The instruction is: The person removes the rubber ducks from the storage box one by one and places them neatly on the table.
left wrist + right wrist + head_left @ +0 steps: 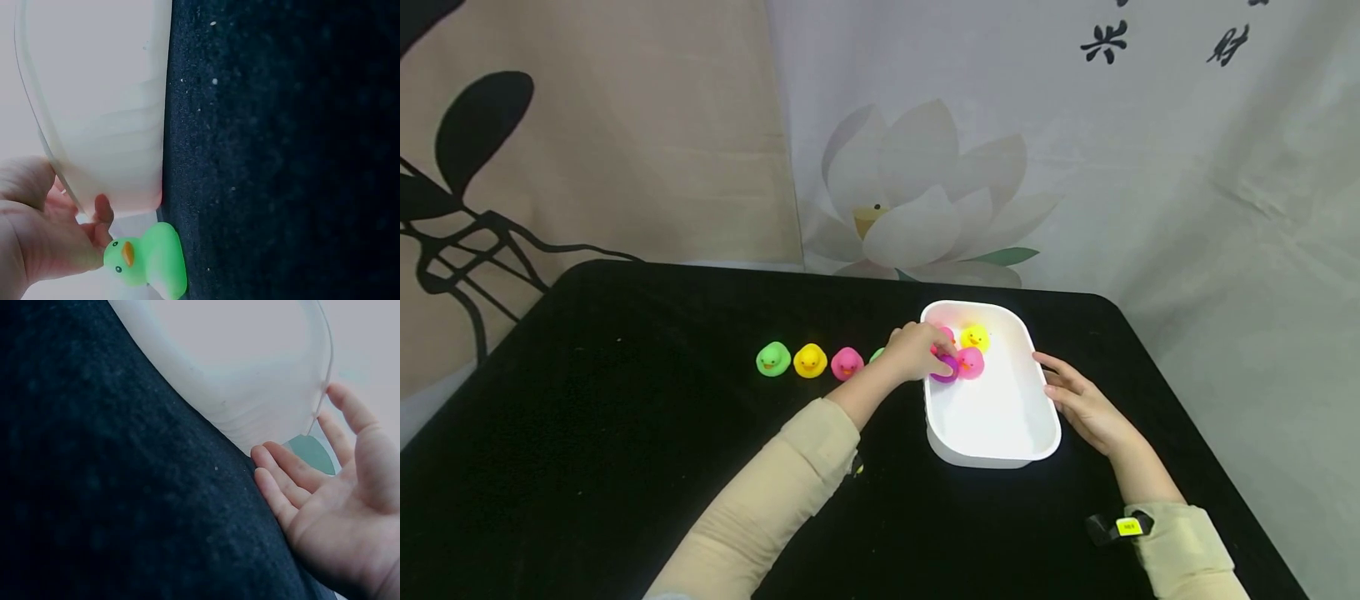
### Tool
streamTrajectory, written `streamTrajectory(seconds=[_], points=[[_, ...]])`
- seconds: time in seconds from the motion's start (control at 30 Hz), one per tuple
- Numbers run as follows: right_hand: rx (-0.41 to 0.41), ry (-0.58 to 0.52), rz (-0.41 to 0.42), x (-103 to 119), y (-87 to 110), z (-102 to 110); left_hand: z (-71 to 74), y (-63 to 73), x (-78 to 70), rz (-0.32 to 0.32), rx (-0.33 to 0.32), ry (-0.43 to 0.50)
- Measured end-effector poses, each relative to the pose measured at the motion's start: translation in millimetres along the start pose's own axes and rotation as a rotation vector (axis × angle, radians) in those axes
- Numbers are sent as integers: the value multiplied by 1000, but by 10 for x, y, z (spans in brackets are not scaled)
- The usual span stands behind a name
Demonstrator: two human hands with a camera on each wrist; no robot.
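Note:
My left hand reaches over the near-left wall of a white plastic box, its thumb and fingers pinching a purple rubber duck that they partly cover. Beside it in the box lie a pink duck, a yellow duck and another pink one, half hidden by the fingers. A green duck stands on the table below the left hand in the left wrist view. My right hand touches the box's right side with its fingertips, the fingers extended.
Left of the box, a row of ducks stands on the black-covered table: a green duck, a yellow duck, a pink duck and a green one partly behind the left hand. A printed cloth hangs behind the table.

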State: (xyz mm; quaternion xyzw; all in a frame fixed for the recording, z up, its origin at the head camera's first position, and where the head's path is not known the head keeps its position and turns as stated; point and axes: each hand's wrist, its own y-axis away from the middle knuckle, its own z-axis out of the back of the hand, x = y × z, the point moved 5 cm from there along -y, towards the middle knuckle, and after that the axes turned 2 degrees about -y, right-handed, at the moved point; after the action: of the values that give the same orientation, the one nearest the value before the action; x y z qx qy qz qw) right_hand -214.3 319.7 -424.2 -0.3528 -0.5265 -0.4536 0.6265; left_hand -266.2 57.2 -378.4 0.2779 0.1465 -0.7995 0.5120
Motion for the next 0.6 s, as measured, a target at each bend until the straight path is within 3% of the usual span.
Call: streamTrajectory(seconds=[0.6], points=[[-1,-5,-4,-11,3,-10,47,82,-15,-13,-77,50]])
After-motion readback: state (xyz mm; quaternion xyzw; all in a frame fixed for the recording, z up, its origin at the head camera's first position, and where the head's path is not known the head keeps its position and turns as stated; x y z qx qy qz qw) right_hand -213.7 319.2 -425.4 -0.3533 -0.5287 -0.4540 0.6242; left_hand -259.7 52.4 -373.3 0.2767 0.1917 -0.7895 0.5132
